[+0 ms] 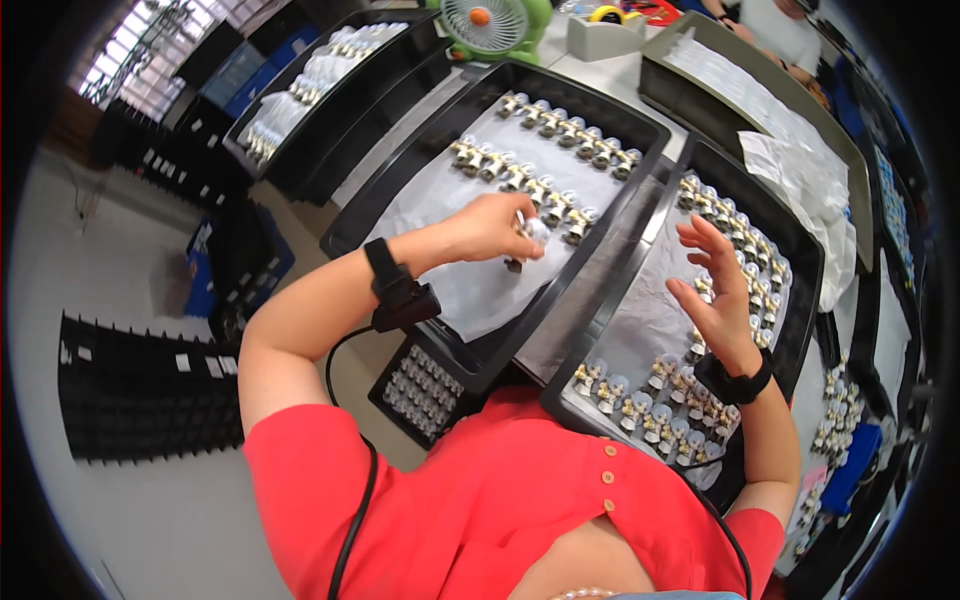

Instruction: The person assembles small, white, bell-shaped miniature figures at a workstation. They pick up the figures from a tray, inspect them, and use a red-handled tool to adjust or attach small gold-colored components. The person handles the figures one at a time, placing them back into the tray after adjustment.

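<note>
My left hand [500, 230] is closed on a small figurine [536, 232] with a pale head, held over the paper-lined black tray [345, 228] in front of me. Farther back in that tray, figurines [570, 132] stand in rows on white paper. To the right, my right hand [715, 280] hovers above a second black tray [585, 340], fingers apart and holding nothing. Below and around that hand are many similar figurines [660, 420], in rows on paper. Parts of them are hidden by my right hand and wrist.
A green fan [490, 25] stands at the back, near a tape dispenser [605, 35]. Another tray of wrapped items [340, 60] is at the back left. Crumpled white paper [800, 190] hangs over a grey tray at right. Another person [780, 35] is at the far right.
</note>
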{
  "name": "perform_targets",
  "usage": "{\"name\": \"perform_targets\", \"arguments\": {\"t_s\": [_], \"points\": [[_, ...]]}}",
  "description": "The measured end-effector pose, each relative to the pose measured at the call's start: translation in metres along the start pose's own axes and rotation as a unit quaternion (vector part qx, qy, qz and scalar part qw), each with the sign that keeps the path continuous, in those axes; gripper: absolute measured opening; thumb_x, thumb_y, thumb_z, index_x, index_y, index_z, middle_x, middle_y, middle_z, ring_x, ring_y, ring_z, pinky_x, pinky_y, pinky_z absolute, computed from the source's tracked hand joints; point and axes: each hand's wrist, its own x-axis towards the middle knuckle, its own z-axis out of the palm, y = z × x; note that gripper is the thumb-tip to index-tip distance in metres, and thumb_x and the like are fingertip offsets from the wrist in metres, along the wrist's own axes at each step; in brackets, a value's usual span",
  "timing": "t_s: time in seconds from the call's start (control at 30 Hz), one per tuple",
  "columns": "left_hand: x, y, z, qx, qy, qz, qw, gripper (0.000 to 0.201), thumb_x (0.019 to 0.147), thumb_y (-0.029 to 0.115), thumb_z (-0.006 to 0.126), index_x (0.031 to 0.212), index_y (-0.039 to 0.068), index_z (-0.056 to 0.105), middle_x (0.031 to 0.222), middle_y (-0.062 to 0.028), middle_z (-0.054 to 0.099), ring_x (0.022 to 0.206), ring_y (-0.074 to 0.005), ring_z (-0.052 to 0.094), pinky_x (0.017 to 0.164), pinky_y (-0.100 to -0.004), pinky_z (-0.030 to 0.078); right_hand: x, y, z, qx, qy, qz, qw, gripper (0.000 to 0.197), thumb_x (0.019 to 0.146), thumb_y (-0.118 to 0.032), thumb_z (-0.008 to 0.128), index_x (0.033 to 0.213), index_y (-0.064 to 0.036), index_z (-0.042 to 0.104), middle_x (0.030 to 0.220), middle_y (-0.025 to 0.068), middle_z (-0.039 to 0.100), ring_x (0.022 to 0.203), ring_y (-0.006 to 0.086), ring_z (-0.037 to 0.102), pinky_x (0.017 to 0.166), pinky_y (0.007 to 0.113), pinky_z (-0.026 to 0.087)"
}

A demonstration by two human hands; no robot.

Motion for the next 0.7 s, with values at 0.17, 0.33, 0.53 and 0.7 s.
{"name": "perform_targets", "arguments": {"t_s": [0.17,0.33,0.53,0.7], "points": [[0.007,-0.03,0.03,0.121,-0.13,-0.011,0.984,0.051,0.065,0.034,0.077,0.099,0.001,0.058,0.086,-0.0159,0.064,0.081,-0.0275,0.062,0.067,-0.0348,0.048,-0.001,0.003,0.003,-0.027,-0.025,0.014,0.999,0.061,0.074,0.0,0.067,0.13,-0.0069,0.045,0.118,0.0093,0.057,0.109,0.0187,0.054,0.088,0.032,0.043],[0.015,-0.032,0.044,0.181,-0.248,-0.046,0.95,0.051,0.064,0.035,0.078,0.095,0.001,0.058,0.084,-0.0156,0.064,0.079,-0.0281,0.063,0.065,-0.0368,0.049,-0.003,0.006,0.004,-0.052,-0.035,0.022,0.998,0.056,0.075,0.0,0.066,0.128,-0.0057,0.048,0.114,0.0094,0.059,0.106,0.0187,0.056,0.087,0.031,0.043],[0.013,-0.026,0.047,0.166,-0.223,-0.048,0.959,0.057,0.062,0.032,0.08,0.097,-0.005,0.054,0.081,-0.0176,0.064,0.068,-0.0263,0.065,0.057,-0.0349,0.051,-0.002,0.005,0.006,-0.066,-0.046,0.025,0.996,0.046,0.076,0.001,0.065,0.12,-0.0035,0.054,0.108,0.0088,0.062,0.1,0.0172,0.058,0.085,0.029,0.043],[0.014,-0.022,0.044,0.088,-0.21,-0.077,0.971,0.058,0.064,0.026,0.08,0.099,-0.009,0.051,0.079,-0.0186,0.063,0.058,-0.0231,0.066,0.049,-0.0311,0.053,-0.001,0.004,0.006,-0.083,-0.062,0.019,0.994,0.036,0.076,0.001,0.065,0.111,-0.0025,0.059,0.1,0.008,0.065,0.093,0.0167,0.06,0.082,0.028,0.044]]}}
